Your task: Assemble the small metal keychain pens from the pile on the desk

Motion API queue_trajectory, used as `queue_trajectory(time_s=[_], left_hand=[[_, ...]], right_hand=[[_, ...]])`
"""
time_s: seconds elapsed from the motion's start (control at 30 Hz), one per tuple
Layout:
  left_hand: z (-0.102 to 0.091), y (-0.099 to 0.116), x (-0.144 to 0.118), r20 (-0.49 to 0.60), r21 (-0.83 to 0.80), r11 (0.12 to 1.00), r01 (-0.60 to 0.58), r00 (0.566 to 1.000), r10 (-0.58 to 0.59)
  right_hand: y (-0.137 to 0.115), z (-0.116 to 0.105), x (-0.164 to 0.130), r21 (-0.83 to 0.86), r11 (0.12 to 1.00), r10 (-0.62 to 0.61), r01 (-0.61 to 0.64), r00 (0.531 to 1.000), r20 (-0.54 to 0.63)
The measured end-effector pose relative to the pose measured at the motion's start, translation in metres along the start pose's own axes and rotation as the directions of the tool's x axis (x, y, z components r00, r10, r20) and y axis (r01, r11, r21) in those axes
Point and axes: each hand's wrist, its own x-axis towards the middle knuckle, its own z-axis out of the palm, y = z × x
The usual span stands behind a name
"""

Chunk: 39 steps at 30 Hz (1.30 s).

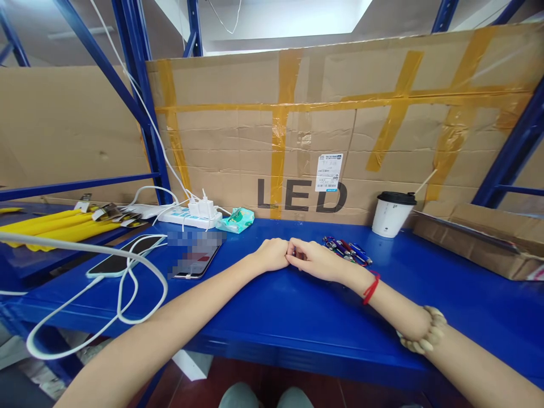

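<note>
Several pens [346, 250] just beyond the right hand [313, 259] — loosely closed, touching the left hand [272, 254] — also closed

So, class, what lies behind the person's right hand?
Behind the right hand, a pile of what look like pens lies on the blue table, with cardboard beyond. The hand and wrist seem to hide the pile's near side, so anything there cannot be seen.

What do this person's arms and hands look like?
The left hand and right hand are ungloved; no sleeves show. The right forearm wears a thin red string bracelet near the wrist and a chunky, pale beaded bracelet further up; the left forearm shows no jewellery.
</note>
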Motion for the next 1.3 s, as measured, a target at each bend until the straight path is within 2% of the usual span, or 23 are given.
queue_trajectory(time_s=[0.93, 1.3], left_hand=[[-0.002, 0.000, -0.001, 0.006, -0.008, 1.000, -0.005, 1.000, 0.005], [-0.001, 0.001, -0.001, 0.009, 0.005, 1.000, 0.004, 1.000, -0.004]], right_hand=[[-0.010, -0.004, -0.001, 0.006, 0.999, 0.044, -0.044, 0.999, 0.025], [-0.002, -0.001, 0.000, 0.014, 1.000, 0.023, -0.023, 1.000, 0.021]])
